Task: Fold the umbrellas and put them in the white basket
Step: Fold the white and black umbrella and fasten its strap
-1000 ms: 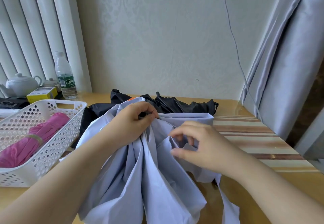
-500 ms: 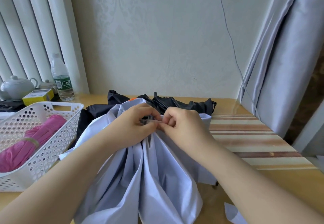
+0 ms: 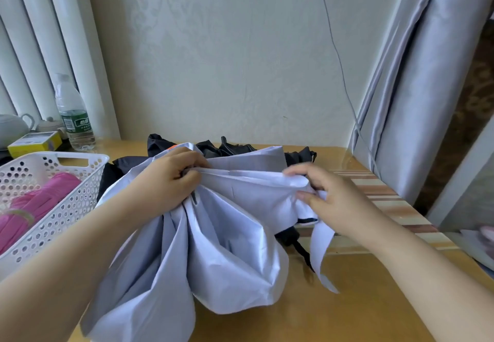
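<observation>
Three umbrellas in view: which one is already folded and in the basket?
The pink umbrella, rolled tight inside the white basket. The pale lavender one is loose in both hands, and the black one lies unfolded on the table behind it.

A pale lilac fabric umbrella point(image 3: 227, 234) is spread crumpled over a black umbrella point(image 3: 232, 147); a folded pink umbrella point(image 3: 34, 202) is laid in the white perforated plastic basket point(image 3: 66, 216).

green label on water bottle point(image 3: 75, 123), print too blurred to read, yellow box point(image 3: 34, 143) likewise
</observation>
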{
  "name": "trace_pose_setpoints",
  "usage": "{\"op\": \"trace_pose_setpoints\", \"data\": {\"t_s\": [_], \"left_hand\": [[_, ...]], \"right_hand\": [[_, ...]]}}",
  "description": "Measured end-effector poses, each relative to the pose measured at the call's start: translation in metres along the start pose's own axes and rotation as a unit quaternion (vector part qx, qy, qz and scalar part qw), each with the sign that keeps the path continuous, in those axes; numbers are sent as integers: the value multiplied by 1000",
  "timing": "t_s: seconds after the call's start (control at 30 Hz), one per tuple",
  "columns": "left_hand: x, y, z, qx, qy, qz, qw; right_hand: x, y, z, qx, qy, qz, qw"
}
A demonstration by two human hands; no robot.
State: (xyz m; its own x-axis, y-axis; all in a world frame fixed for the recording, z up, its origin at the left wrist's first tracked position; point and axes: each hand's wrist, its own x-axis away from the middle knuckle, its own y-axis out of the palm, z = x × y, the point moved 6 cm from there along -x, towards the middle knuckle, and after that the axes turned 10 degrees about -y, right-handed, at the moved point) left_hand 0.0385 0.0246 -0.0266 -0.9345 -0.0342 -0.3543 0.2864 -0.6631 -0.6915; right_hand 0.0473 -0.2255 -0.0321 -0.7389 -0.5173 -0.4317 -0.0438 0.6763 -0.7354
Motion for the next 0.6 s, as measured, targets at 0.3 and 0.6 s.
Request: {"op": "trace_pose_setpoints", "data": {"t_s": [0.3,0.6], "left_hand": [[1,2,3,-26,12,3,1000],[-3,5,0,-50,26,1,998]], "right_hand": [[4,-14,28,-242,97,71,963],[-3,4,22,-228,90,-11,970]]}}
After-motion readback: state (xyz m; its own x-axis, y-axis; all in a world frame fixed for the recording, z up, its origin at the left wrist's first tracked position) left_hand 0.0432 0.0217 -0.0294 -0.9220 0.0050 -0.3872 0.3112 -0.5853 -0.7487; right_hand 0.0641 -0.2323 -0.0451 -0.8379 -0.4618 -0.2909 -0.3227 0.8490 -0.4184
